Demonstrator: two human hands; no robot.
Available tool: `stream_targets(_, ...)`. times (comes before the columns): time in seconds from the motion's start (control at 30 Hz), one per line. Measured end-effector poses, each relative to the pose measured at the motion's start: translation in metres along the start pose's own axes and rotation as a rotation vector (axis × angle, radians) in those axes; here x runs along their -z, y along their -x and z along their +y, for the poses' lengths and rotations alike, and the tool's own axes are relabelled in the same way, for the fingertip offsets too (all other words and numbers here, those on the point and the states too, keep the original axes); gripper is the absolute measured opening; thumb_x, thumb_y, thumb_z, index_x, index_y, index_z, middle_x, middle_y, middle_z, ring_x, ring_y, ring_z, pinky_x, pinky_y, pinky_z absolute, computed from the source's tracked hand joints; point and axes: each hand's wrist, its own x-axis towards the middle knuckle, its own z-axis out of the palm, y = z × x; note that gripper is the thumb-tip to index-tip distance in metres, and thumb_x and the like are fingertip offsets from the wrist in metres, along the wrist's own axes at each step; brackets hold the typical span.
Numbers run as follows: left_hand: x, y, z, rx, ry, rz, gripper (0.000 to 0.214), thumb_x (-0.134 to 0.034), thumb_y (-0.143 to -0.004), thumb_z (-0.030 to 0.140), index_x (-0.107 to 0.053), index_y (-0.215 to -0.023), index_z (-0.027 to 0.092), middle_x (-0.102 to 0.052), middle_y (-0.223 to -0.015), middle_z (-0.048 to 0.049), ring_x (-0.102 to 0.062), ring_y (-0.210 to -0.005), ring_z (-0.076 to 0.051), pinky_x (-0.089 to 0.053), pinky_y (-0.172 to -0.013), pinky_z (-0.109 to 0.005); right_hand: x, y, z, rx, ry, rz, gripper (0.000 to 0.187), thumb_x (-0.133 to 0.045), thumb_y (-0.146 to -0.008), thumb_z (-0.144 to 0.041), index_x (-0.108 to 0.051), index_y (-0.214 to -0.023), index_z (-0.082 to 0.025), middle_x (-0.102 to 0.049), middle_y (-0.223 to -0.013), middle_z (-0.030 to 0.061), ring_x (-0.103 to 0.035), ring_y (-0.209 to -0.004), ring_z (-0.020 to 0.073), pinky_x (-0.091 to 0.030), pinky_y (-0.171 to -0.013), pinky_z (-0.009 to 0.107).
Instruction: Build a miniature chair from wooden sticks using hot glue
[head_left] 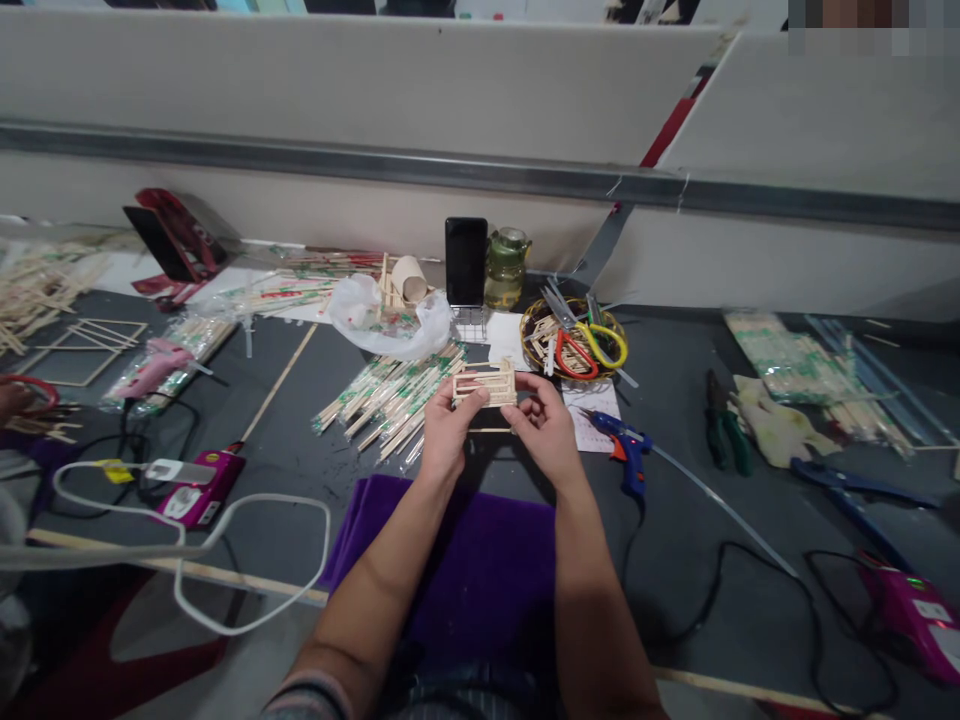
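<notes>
A small frame of wooden sticks (491, 382) is held up between both hands over the table. My left hand (450, 425) grips its left side, with the thumb across the front. On the right side, my right hand (546, 425) pinches the lower right corner with its fingers curled behind. Just left of my hands lie several paper-wrapped chopsticks (397, 405). To the right rests a blue hot glue gun (630, 450) with a long clear glue stick in its back. Below my hands, a purple cloth (487, 570) lies folded.
Behind stand a phone (466, 262), a green glass jar (507, 268) and a basket (534, 350) with scissors (596, 340). Pliers (726, 425) lie right. At left are a pink glue gun (156, 368), a magenta power box (201, 488), a looping white cable (326, 530) and another person's hand (13, 400).
</notes>
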Motion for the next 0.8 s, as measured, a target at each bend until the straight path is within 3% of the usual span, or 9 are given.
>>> stream_targets(0.8,-0.0011,-0.0005,0.0031,0.065,0.017,0.030,0.033,-0.086,-0.058,0.034,-0.074,-0.083,0.016,-0.071,-0.085,-0.0035,-0.066,-0.083,-0.018,-0.049,-0.081,-0.030,-0.0009,0.0001,-0.0048,-0.005,0.008,-0.006,0.041,-0.068,-0.083,-0.033,-0.058,-0.122,-0.026,-0.061,-0.113,0.0053,-0.054,-0.067,0.0097,-0.050,-0.063,0.026)
